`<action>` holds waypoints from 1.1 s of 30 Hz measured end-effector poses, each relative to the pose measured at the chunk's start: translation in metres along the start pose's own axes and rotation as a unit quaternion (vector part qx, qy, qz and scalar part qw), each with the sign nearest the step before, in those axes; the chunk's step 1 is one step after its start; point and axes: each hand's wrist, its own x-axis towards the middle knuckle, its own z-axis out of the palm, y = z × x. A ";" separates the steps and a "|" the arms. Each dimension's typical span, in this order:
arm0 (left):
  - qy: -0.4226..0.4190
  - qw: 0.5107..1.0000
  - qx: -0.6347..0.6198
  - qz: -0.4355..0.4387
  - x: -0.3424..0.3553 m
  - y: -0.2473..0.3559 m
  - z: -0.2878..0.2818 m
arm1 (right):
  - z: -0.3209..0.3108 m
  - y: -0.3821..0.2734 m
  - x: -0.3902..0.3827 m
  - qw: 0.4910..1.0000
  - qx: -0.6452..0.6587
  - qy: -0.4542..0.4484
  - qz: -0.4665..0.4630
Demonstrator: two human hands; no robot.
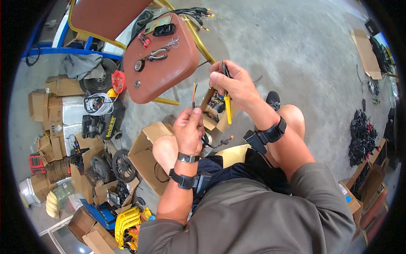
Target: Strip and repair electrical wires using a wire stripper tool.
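My left hand (189, 131) pinches a black cable (193, 104) between thumb and fingers. Thin orange and dark wires (195, 89) stick up from its stripped end. To its upper right, my right hand (235, 83) is closed around a hand tool (228, 109) with a yellow handle and a black upper part; my fingers hide much of it, so its exact kind is unclear. Tool and wires are apart. Beneath my hands, an open cardboard box (210, 120) holds small coloured connectors and wire pieces. A cable end with connectors (226, 141) lies near my lap.
A brown padded chair (169, 78) ahead carries pliers (157, 55), scissors (171, 42), a black tape roll (139, 65) and a red tool (144, 40). Cables (196, 15) hang beyond it. Boxes and wheels (124, 165) crowd the left; a black cable heap (362, 137) lies right.
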 end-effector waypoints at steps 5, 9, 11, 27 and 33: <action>-0.063 0.991 0.058 0.101 0.001 -0.024 0.018 | 0.012 0.014 -0.004 0.999 0.000 -0.038 0.033; -0.124 0.988 0.084 -0.023 -0.006 -0.034 0.023 | 0.017 0.021 -0.009 0.997 -0.036 -0.047 0.046; -0.131 0.988 0.073 -0.037 -0.008 -0.036 0.022 | 0.018 0.023 -0.011 0.996 -0.033 -0.056 0.064; -0.080 0.990 0.018 -0.112 -0.038 -0.032 -0.041 | 0.004 0.067 0.013 0.893 -0.450 -0.025 0.002; -0.049 0.995 0.028 -0.086 -0.034 -0.037 -0.056 | -0.002 0.072 0.013 0.938 -0.342 -0.051 0.006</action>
